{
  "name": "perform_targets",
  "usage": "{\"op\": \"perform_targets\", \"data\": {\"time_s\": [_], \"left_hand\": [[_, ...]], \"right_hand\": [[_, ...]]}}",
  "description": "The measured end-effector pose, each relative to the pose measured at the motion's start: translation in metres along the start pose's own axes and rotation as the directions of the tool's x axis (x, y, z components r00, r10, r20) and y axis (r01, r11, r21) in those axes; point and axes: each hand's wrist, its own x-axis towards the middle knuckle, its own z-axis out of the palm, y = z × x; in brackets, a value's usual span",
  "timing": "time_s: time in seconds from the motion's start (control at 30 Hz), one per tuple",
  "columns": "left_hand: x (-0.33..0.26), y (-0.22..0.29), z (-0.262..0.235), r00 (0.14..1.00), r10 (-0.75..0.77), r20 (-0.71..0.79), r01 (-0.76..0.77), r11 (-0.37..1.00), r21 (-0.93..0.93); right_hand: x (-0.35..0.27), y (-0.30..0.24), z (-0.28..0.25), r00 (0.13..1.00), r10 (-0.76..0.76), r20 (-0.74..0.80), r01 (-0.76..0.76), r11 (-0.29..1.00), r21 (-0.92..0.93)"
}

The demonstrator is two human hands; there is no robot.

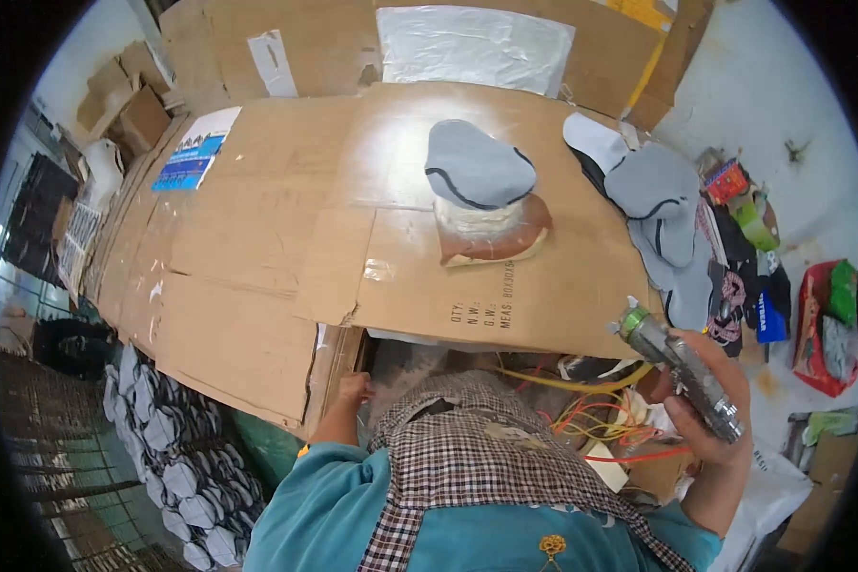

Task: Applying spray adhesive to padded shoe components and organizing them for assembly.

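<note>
My right hand (710, 405) grips a silvery glue gun (682, 367) with a green tip, held up at the right edge of the cardboard-covered table (257, 238). My left hand (355, 389) rests low against the table's near edge, fingers curled at the cardboard; whether it holds anything I cannot tell. In the middle of the table a grey fabric cap piece (477, 164) sits on a rounded white and brown form (491, 229). A pile of similar grey pieces (663, 205) lies at the table's right end.
Tangled yellow, orange and red wires (591, 410) lie under the table edge in front of me. Stacked grey pieces (162, 448) fill the floor at the lower left. Cardboard sheets (305, 38) lean at the back. Bags and clutter (820, 324) crowd the floor on the right.
</note>
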Motion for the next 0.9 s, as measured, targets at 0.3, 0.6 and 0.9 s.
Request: {"op": "perform_targets", "data": {"time_s": [0.3,0.6,0.9], "left_hand": [[-0.015,-0.005,-0.036,0.997,-0.078,-0.001,0.078,0.996,-0.051],[0.003,-0.056,-0.057,0.983,-0.111,-0.149,0.083,0.980,-0.180],[-0.033,-0.036,-0.015,0.970,-0.060,-0.237,-0.005,0.964,-0.266]], "right_hand": [[0.048,-0.054,0.025,0.997,-0.069,0.036,0.077,0.962,-0.263],[0.088,-0.053,0.008,0.994,-0.073,0.087,0.084,0.987,-0.139],[0.098,0.023,-0.059,0.997,-0.059,0.054,0.062,0.997,-0.052]]}}
